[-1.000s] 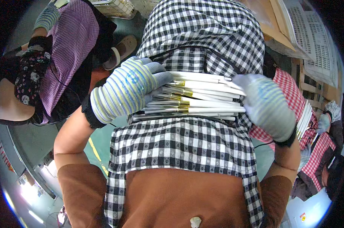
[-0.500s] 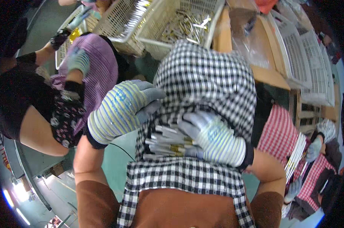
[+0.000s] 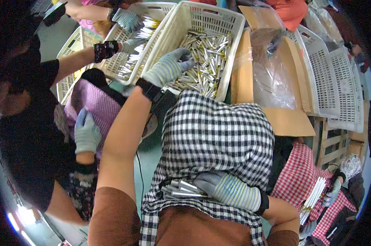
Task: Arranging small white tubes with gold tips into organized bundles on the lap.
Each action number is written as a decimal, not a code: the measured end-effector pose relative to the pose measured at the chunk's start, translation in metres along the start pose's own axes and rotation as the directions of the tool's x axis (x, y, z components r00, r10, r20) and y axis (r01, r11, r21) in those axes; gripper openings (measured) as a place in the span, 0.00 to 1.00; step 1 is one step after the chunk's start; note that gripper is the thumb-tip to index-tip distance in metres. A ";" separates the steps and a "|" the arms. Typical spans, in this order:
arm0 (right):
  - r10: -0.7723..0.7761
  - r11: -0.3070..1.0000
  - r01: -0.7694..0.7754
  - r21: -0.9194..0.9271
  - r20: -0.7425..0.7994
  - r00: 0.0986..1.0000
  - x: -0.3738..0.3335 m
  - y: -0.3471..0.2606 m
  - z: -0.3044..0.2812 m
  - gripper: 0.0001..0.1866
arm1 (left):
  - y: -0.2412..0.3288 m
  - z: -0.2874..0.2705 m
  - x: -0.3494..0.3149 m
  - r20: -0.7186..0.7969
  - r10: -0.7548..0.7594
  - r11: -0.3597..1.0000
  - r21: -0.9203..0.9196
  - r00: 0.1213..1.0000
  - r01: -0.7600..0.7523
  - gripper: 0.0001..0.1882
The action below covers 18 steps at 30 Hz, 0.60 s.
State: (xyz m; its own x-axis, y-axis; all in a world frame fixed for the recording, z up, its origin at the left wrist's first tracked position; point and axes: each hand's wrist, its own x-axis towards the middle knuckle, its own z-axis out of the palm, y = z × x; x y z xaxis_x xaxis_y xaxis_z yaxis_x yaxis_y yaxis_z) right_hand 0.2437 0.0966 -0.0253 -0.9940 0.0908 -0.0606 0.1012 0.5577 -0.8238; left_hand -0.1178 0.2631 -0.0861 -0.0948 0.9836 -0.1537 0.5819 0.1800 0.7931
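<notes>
My left hand (image 3: pixel 169 67), in a striped grey-coated glove, reaches over the near left side of a white crate (image 3: pixel 239 30). Thumb and fingers are apart, and I see nothing between them. Many loose slim silver tubes (image 3: pixel 208 59), some with yellow ends, lie jumbled in that crate beside the hand. In my lap, a fold of the black-and-white checked apron (image 3: pixel 218 135) carries a bunch of similar silver tubes (image 3: pixel 183 188). Gloved too, my right hand (image 3: pixel 230 188) is closed over the right end of this bunch; its fingertips are partly hidden.
Left of the crate, a co-worker's gloved hands (image 3: pixel 128 20) handle tubes in another white crate (image 3: pixel 165 8). An open cardboard box (image 3: pixel 290 123) with clear plastic stands right of my crate, with stacked white crates (image 3: pixel 333 82) beyond. A co-worker at right holds pale tubes (image 3: pixel 314 197).
My left hand has moved from beside the lap up and forward to the crate. My right hand stays at the lap bunch, which now looks smaller. The view has tilted up toward the crates.
</notes>
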 end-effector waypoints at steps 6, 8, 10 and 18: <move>0.126 0.904 -0.134 0.407 0.047 0.991 0.007 0.001 0.010 0.17 | -0.064 0.058 0.092 0.283 -0.136 0.935 0.354 0.949 0.029 0.47; 0.226 0.873 -0.306 0.379 0.241 0.944 0.011 0.003 0.015 0.18 | -0.070 0.086 0.115 0.371 -0.184 0.885 0.465 0.910 -0.011 0.58; 0.211 0.826 -0.250 0.506 0.134 0.968 0.013 0.006 0.016 0.18 | -0.073 0.114 0.123 0.474 -0.066 0.705 0.645 0.878 -0.295 0.65; 0.302 0.806 -0.357 0.472 0.191 0.934 0.023 0.011 0.012 0.18 | -0.093 0.151 0.167 0.426 -0.175 0.604 0.758 0.888 -0.245 0.56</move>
State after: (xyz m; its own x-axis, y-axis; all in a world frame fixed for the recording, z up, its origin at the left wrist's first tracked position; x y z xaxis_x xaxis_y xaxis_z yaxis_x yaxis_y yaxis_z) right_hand 0.2219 0.0947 -0.0422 -0.9057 0.0955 -0.4131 0.4173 0.0282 -0.9083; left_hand -0.0656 0.4089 -0.2746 0.1583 0.8354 -0.5264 0.9872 -0.1431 0.0699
